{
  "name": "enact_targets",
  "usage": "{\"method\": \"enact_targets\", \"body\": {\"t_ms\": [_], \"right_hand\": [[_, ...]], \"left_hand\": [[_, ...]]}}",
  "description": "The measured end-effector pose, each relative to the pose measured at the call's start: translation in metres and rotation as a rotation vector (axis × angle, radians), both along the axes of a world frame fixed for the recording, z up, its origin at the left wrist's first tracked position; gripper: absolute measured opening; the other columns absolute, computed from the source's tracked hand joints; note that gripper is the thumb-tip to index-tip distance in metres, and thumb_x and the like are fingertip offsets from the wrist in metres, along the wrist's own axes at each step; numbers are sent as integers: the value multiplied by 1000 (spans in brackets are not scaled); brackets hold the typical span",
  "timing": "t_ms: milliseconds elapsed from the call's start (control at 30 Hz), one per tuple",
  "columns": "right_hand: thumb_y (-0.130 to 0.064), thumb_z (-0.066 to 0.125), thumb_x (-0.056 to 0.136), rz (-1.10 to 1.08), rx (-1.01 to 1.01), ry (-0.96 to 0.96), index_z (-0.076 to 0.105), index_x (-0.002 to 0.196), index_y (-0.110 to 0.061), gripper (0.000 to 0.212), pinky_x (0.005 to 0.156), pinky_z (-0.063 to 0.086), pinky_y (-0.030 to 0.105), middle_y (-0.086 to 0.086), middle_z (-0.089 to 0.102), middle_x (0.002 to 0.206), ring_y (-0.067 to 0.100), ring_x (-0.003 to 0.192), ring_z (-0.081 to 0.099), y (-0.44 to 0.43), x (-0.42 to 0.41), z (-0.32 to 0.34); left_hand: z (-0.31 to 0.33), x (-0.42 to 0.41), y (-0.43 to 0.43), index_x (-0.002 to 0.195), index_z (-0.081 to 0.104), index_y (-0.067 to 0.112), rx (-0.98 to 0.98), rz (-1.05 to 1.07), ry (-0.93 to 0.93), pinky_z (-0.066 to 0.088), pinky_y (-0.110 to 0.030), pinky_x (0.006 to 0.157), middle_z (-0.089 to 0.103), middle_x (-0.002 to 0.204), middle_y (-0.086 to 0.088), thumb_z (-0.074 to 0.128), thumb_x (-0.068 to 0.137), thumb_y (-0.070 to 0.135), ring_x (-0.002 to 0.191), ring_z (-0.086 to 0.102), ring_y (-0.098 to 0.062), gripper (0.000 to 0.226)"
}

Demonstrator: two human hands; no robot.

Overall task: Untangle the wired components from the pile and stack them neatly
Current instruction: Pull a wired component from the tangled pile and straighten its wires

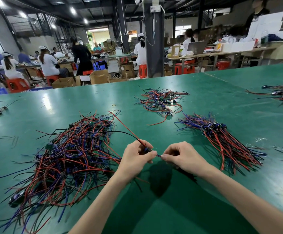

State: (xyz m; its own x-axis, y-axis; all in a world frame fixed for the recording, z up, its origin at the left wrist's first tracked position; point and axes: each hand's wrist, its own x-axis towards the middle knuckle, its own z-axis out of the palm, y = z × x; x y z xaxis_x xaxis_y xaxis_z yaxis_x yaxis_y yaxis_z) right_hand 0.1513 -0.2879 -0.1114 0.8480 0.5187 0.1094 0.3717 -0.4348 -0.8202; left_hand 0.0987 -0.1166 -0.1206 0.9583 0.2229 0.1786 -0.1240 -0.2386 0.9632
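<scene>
Wired component (pixel 148 150), one small board w/ leads, is held up off the green table (pixel 188 208) between both hands, centre front, just right of the big tangled pile (pixel 66 159) and well left of the neat stack (pixel 221 142). Left hand (pixel 135 156) curls round the board itself, thumb (pixel 151 155) pressed along its edge, other fingers tucked behind. To me that reads as an anchor grip so the piece can't twist. Right hand (pixel 183 157) pinches the short blue lead (pixel 158 155) at the board's right end, thumb & forefinger tips closed tight on it. Its remaining fingers curl in loosely, holding nothing else as far as I can tell. Red lead (pixel 125 125) and black lead (pixel 120 132) run up & left from the board. Can't tell if their far ends are caught in the pile. My guess: it's kept in mid-air to pull the leads straight and check it's free before it joins the stack, where the boards line up at one end and the wires fan toward the near edge. Another loose heap (pixel 159 102) lies farther back.
</scene>
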Motion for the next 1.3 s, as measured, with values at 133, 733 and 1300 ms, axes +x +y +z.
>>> {"method": "enact_targets", "body": {"t_ms": [133, 733, 1300], "right_hand": [[-12, 67, 84, 20, -64, -47, 64, 70, -33, 26, 60, 40, 17, -14, 61, 57, -7, 49, 51, -1, 1, -1], [-31, 70, 84, 20, -99, -39, 63, 59, -22, 28, 54, 41, 19, -10, 59, 50, 2, 47, 48, 2, -2, -1], [-1, 60, 90, 232, 122, 86, 69, 81, -23, 26, 61, 43, 20, -8, 62, 62, 7, 58, 50, 1, -9, 7]], "left_hand": [[0, 1, 1, 82, 59, 12, -4, 19, -5, 53, -22, 58, 59, 62, 4, 72, 78, -2, 51, 58, -6, 20], [3, 4, 26, 78, 58, 18, 74, 229, -25, 52, -18, 57, 61, 66, 1, 73, 80, 3, 48, 58, -3, 21], [2, 6, 39, 79, 58, 22, 114, 364, -11, 49, -24, 65, 65, 69, 0, 73, 79, 8, 56, 63, -9, 20]]}}
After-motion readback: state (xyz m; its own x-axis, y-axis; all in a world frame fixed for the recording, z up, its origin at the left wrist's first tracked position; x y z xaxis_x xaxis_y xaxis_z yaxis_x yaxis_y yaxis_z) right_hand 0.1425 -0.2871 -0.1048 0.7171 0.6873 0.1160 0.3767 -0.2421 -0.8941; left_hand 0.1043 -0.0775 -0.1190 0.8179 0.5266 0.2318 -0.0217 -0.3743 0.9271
